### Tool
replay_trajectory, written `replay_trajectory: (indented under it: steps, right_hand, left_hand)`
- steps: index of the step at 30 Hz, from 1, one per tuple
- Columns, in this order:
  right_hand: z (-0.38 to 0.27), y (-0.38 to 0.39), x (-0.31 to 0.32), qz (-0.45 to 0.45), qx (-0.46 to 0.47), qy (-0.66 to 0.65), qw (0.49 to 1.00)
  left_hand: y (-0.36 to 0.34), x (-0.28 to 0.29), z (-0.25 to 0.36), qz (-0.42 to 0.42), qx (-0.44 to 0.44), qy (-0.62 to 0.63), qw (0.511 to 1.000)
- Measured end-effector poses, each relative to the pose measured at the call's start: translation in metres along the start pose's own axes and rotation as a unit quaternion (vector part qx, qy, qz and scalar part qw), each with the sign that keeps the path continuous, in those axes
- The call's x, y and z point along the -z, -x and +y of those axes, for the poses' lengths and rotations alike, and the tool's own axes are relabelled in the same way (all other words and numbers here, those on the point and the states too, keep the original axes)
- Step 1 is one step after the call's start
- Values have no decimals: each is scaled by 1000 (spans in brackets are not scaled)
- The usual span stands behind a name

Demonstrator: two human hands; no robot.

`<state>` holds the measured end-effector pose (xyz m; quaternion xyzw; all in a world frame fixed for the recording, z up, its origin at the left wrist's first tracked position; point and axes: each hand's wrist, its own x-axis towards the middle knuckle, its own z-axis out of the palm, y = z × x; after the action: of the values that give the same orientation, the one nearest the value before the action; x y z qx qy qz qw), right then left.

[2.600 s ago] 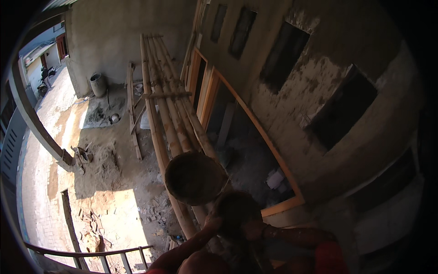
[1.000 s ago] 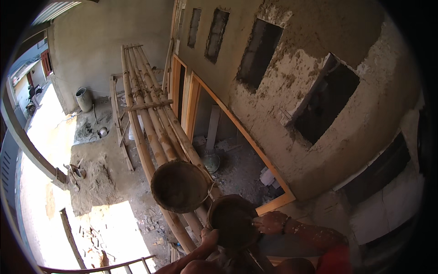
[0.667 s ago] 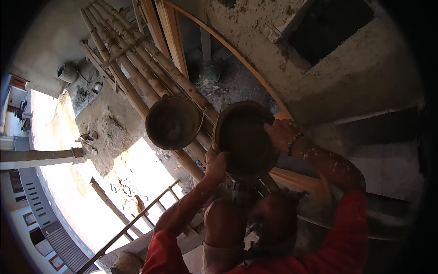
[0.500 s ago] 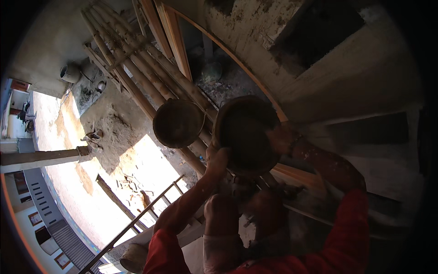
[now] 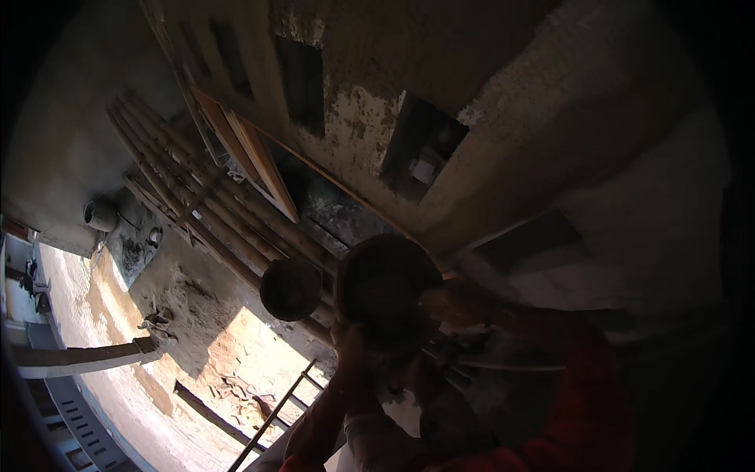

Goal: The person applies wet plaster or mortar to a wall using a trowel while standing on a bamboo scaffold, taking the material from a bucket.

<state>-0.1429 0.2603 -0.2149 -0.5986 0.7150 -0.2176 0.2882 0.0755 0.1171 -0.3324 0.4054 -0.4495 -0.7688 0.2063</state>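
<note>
A dark round bucket (image 5: 385,287) is in front of me, its wide mouth facing up toward me and its inside in deep shadow. My left hand (image 5: 351,340) is closed on the bucket's near left rim. At the right side my right hand (image 5: 450,305) reaches over the rim with its fingers toward the inside. Those fingers are too dark to make out, and so is anything they may hold. Just left of the bucket, a second, smaller-looking bucket (image 5: 290,290) rests by the bamboo poles (image 5: 224,212).
A plastered wall (image 5: 503,149) with rectangular openings rises ahead and right. A wooden frame (image 5: 255,169) leans beside the poles. At left are a sand heap (image 5: 189,295), a pillar (image 5: 82,355) and a metal rail (image 5: 275,413). Another pot (image 5: 100,213) stands far left.
My view has tilted up, showing more wall, and the picture has darkened. The bucket and both hands appear lower and slightly left. My left hand keeps its hold on the rim.
</note>
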Motion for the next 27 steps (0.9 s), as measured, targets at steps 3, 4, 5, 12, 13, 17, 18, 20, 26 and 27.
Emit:
replay_trajectory:
  steps: [3,4,5,12,13,17,18,20,26,27]
  right_hand:
    - [-46,-2,49,-23,-142,169,975]
    - [-45,3,50,-27,-148,185,971]
    - [-36,9,45,-30,-158,202,966]
    - [-66,30,60,-163,-13,247,955]
    - [-68,40,69,-177,3,232,957]
    - [-82,77,109,-136,46,99,985]
    - [-89,84,117,-99,53,141,984]
    - [-113,84,163,1,-19,35,999]
    - [-182,77,242,52,-115,446,886]
    - [-175,73,239,3,-133,426,895]
  left_hand:
    - [17,-15,28,10,6,8,1000]
    - [25,-24,41,-7,-7,7,1000]
    - [32,-36,55,-27,-18,6,999]
    - [78,-85,145,-60,-24,75,995]
    - [79,-93,152,-65,-39,69,995]
    - [96,-93,177,-50,-22,33,998]
    - [101,-94,187,-45,2,25,999]
    - [114,-100,216,-20,-27,41,999]
    - [145,-121,283,-12,-52,-30,998]
    - [146,-120,287,-9,-59,-39,997]
